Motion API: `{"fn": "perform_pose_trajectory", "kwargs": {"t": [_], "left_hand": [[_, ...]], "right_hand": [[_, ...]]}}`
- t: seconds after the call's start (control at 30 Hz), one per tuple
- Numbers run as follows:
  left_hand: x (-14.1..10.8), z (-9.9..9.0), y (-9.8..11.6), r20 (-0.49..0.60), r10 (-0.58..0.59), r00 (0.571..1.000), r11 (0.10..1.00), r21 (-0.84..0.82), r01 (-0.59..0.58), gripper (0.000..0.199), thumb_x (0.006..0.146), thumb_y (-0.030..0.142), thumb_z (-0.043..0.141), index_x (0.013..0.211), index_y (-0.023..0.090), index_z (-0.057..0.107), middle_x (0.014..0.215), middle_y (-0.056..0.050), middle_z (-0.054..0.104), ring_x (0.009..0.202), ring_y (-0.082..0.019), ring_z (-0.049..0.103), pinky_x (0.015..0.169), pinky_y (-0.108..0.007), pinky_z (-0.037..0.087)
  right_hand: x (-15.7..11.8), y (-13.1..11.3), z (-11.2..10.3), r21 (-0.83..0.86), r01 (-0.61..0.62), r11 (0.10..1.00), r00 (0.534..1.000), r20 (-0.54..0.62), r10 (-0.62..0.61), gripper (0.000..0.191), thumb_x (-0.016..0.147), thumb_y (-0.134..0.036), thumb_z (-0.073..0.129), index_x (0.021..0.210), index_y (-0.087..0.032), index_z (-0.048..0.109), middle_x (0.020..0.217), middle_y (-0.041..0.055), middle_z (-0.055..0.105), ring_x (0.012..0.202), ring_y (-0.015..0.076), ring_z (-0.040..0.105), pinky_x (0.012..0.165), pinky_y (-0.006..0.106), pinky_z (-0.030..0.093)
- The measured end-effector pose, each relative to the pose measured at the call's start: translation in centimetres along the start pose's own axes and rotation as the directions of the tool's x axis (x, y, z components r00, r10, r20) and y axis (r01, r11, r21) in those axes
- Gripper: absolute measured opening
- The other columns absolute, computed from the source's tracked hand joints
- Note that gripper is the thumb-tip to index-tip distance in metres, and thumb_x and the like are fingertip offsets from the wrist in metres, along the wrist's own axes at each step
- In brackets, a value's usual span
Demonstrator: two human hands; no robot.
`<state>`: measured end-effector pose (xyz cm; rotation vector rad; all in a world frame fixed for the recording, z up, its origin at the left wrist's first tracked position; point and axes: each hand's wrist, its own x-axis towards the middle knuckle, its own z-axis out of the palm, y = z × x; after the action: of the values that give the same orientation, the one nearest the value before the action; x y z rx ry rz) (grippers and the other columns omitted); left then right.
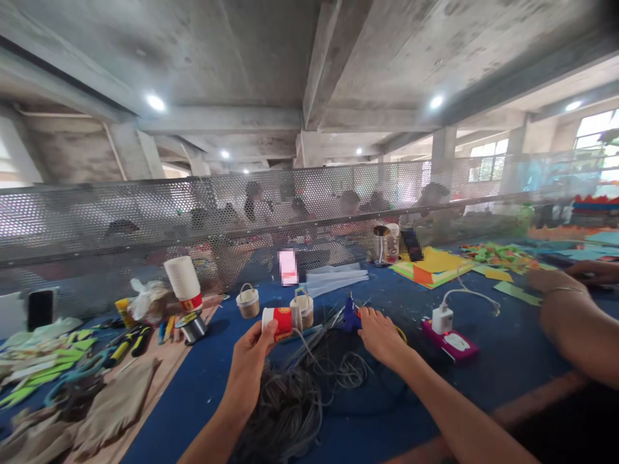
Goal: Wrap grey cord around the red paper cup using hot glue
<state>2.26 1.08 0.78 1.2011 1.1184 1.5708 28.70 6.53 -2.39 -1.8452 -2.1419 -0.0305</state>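
Observation:
My left hand (256, 351) is closed around a red and white paper cup (278, 322), tilted on its side with its mouth end to the right. Grey cord (309, 345) trails from that end down to a tangled heap (290, 406) on the table. To the right, my right hand (382, 332) grips a blue glue gun (351, 317), its nozzle pointing up; the fingers hide most of its handle. Just behind the cup stands a small beige basket with a handle (304, 306), partly covered by it. A second small basket (248, 301) is to its left.
A leaning stack of paper cups (182, 280) stands left. Near it lie a glove (116, 403), scissors (77, 374) and paper scraps. A purple power strip (449, 341) with a white plug sits right. Another person's arm (575, 322) reaches in there. A perforated metal screen (309, 200) borders the back.

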Motion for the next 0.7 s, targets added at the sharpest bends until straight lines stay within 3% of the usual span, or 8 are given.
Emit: {"fn": "perform_pose_trajectory", "kwargs": {"t": [0.27,0.7], "left_hand": [[-0.10,-0.05,0.06,0.004,-0.001,1.000,0.999,-0.043,0.001,0.038,0.077,0.048,0.073,0.099,0.018,0.075,0.087,-0.003,0.076,0.083,-0.019,0.068,0.084,-0.028,0.051],[-0.18,0.10,0.31,-0.004,0.010,1.000,0.999,-0.039,-0.010,0.049,0.074,0.055,0.072,0.103,0.016,0.073,0.089,-0.007,0.077,0.084,-0.023,0.071,0.081,-0.034,0.056]], "right_hand": [[-0.17,0.20,-0.33,-0.063,-0.031,0.998,0.999,0.011,0.031,0.033,0.086,-0.022,0.059,0.118,-0.014,0.059,0.116,0.0164,0.061,0.111,0.0336,0.056,0.089,0.044,0.040],[-0.29,0.61,-0.93,-0.086,-0.021,0.996,1.000,0.006,0.022,0.036,0.083,-0.032,0.066,0.115,-0.017,0.064,0.116,0.0174,0.060,0.111,0.0346,0.056,0.090,0.047,0.040]]}}
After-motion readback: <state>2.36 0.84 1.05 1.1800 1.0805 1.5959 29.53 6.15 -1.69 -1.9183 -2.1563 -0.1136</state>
